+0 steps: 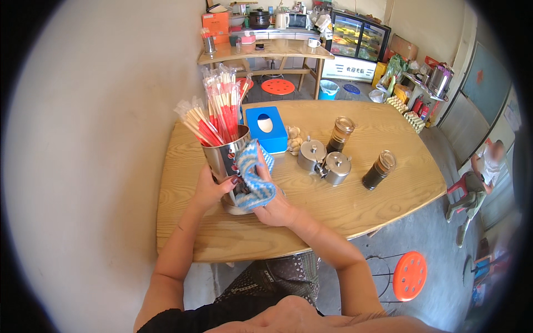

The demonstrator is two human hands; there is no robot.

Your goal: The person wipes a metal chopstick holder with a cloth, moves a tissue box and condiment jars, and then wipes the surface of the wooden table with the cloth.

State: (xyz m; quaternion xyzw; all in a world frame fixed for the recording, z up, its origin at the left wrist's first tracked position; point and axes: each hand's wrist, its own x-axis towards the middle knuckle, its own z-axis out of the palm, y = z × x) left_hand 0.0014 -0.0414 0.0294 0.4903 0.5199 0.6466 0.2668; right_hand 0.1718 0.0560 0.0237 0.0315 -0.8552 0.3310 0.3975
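Note:
My left hand (212,187) grips the left side of a perforated stainless steel holder (217,160), which is tilted a little on the wooden table (325,212). Wrapped disposable chopsticks (222,106) with red sleeves fill the holder. With my right hand (272,204) I hold a blue and white striped cloth (254,183) against the holder's right side. Just behind stands a blue tissue box (270,139), and garlic bulbs (295,139) lie beside it. Two lidded steel condiment pots (311,156) sit to the right, near two glass bottles of dark liquid (342,135), (378,170).
A wall (104,145) runs close along the table's left side. An orange round stool (410,275) stands at the lower right. Behind are another wooden table (283,50) and a glass-fronted display fridge (354,45). A person (485,166) sits at the far right.

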